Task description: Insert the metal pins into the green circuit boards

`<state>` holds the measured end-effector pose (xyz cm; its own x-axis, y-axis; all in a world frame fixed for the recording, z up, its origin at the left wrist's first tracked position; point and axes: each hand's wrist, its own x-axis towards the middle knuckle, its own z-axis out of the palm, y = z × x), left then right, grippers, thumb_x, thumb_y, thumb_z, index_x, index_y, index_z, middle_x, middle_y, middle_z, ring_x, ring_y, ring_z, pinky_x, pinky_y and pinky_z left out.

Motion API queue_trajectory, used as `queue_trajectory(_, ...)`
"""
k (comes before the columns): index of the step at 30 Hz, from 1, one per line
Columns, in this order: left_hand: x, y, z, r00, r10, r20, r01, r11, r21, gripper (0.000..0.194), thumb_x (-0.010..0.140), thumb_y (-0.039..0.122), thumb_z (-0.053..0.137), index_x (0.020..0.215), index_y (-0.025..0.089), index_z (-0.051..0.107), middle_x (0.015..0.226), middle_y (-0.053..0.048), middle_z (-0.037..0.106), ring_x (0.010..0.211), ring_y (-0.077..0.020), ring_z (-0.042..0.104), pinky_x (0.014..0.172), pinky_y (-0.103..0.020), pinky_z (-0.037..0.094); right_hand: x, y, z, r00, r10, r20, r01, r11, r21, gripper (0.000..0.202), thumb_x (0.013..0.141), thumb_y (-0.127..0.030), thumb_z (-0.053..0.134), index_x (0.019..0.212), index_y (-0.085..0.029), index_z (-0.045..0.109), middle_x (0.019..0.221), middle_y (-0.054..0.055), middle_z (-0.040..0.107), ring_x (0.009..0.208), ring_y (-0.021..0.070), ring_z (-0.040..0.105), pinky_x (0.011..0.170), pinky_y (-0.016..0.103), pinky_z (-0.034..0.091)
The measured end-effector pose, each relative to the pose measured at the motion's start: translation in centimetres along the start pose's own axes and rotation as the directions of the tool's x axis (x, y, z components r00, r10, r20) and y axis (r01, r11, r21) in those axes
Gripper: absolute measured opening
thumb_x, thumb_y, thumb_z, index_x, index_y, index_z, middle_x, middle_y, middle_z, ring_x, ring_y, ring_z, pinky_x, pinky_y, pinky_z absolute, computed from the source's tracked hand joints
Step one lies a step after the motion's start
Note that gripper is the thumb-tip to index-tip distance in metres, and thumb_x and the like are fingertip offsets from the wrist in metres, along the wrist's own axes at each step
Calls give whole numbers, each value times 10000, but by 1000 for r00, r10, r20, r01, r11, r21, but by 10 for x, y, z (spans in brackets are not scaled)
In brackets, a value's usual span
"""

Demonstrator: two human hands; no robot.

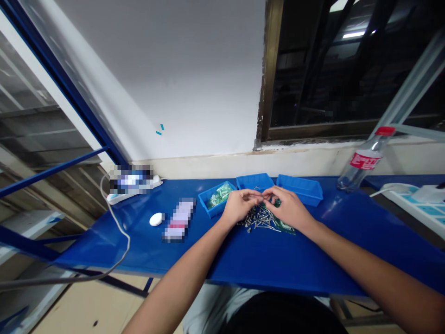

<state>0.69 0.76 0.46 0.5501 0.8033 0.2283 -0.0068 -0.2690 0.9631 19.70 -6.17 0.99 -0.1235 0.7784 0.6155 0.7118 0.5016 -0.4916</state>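
Left hand (pixel 239 204) and right hand (pixel 287 206) meet fingertip to fingertip above a heap of small metal screws (pixel 260 219) on the blue tabletop (pixel 264 260). Both grips are pressed together, apparently pinching one small piece — too small to identify. The screws are judged light, rigid and slippery, best taken singly by the shank. The heap lies just beneath the grips, before three blue bins (pixel 301 188).

White wall (pixel 181 69), dark window (pixel 347 65), blue table (pixel 243 260), tan floor (pixel 83 311)
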Motion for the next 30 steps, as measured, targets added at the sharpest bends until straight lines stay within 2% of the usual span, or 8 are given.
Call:
queue_trajectory(3,-1,1,2,999,-33,4,33,996,-83,376,775,343,844,1056,113,749,964,-126,801,845,-217,769,838,-355,626,0,1,1,1000,-24,15,24,1000,-11,181,880,-177,602,1044,-222,665,911,48,703,738,194,638,695,324,544)
queue_trajectory(5,-2,3,4,999,-49,16,51,992,-115,443,789,378,837,1125,111,729,992,-139,796,791,-205,765,737,-318,634,0,0,1,999,-29,19,29,999,-22,208,868,-168,595,1056,-221,666,892,47,677,732,195,628,687,325,540)
queue_trajectory(9,-7,9,3,996,-70,59,69,998,15,502,859,554,736,1114,123,754,842,-109,782,618,-174,712,507,-235,556,0,-2,1,1000,-3,4,3,1000,-9,171,869,-166,579,987,-220,691,878,49,646,687,181,606,642,317,529)
queue_trajectory(13,-9,10,0,989,-92,114,78,989,123,529,902,616,655,1105,143,777,776,-82,772,482,-124,637,448,-208,494,0,0,1,999,44,2,-44,997,62,123,900,-214,595,965,-224,699,890,53,682,701,182,635,619,307,546)
queue_trajectory(16,-7,6,1,991,-86,107,76,992,96,455,905,540,685,1086,131,771,815,-93,781,538,-136,672,494,-220,540,0,3,2,999,18,29,-20,997,77,128,917,-233,600,988,-223,706,965,66,717,702,182,652,644,323,569)
queue_trajectory(19,-5,1,3,996,-72,47,69,996,53,311,895,375,709,1045,106,757,817,-97,776,654,-176,720,555,-258,596,0,3,2,999,2,39,-5,997,78,140,933,-242,594,998,-228,717,1027,77,735,779,202,688,706,349,592)
queue_trajectory(23,-3,-3,5,998,-64,18,62,994,90,193,836,179,685,1004,112,751,872,-97,783,760,-210,753,590,-282,621,1,2,2,994,105,31,-108,987,122,125,922,-291,638,993,-226,717,975,69,760,821,219,725,733,367,618)
queue_trajectory(30,-2,-8,5,1000,-14,27,10,988,155,222,824,105,666,1025,136,754,928,-88,797,791,-194,763,630,-269,630,-1,15,10,977,207,55,-214,957,194,120,878,-307,680,946,-212,702,889,63,768,782,215,735,722,376,639)
